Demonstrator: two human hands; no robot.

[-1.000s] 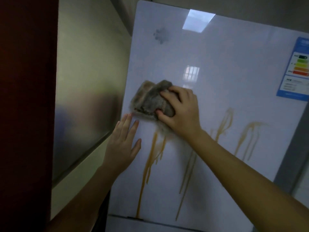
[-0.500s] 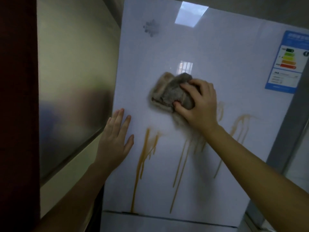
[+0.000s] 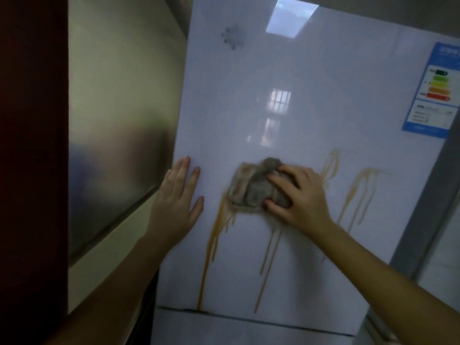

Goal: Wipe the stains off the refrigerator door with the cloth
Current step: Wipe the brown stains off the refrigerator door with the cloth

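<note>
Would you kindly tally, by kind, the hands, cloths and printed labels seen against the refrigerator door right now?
Hands: 2, the left hand flat on the door and the right hand gripping the cloth
Cloths: 1, the grey cloth
Labels: 1, the blue energy label
Total: 4

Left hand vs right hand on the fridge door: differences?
The left hand lies flat with straight fingers, bare on the refrigerator door near its left edge; the right hand curls its fingers round the cloth. The left hand rests on an unstained patch; the right hand sits among the yellow stains. Both bear on the door.
</note>
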